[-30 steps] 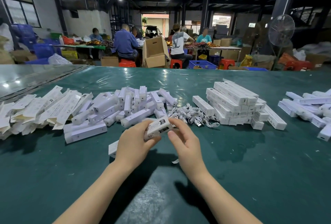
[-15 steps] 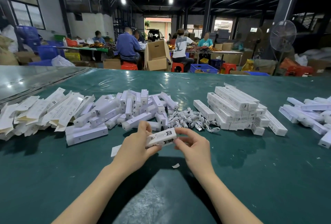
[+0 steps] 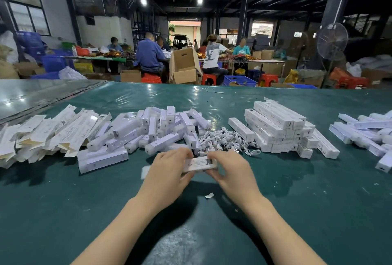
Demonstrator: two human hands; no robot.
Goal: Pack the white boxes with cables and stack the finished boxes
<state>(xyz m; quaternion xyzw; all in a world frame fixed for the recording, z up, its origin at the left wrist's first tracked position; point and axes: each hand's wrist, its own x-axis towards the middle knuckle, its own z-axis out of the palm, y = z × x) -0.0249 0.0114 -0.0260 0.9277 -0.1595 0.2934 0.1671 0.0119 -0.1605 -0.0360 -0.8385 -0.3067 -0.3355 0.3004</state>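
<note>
1. Head view: both hands meet low over the green worktop (image 3: 63, 211) and hold one small white box (image 3: 199, 164) between them. It sits just in front of the tangle of white cables (image 3: 222, 139).
2. The left hand (image 3: 167, 171) has its fingers curled over the box's left end. It gripped this end a second ago as well.
3. The right hand (image 3: 231, 171) now wraps its fingers over the right end. A second ago only its fingertips met that end.
4. The box lies nearly level with its printed face up, where a second ago it slanted. It is blurred, so I cannot tell whether its flap is closed.
5. The hands have drawn closer together, so less of the box shows between them.
6. The rest of the worktop has stayed as it was:
   - the loose pile of boxes (image 3: 165, 129) behind the left hand
   - the neat stack of boxes (image 3: 277, 126) to the right of the cables
   - the flat cartons (image 3: 42, 135) at far left
   - another heap (image 3: 369, 133) at far right
7. A paper scrap (image 3: 209, 195) still lies between the wrists.
</note>
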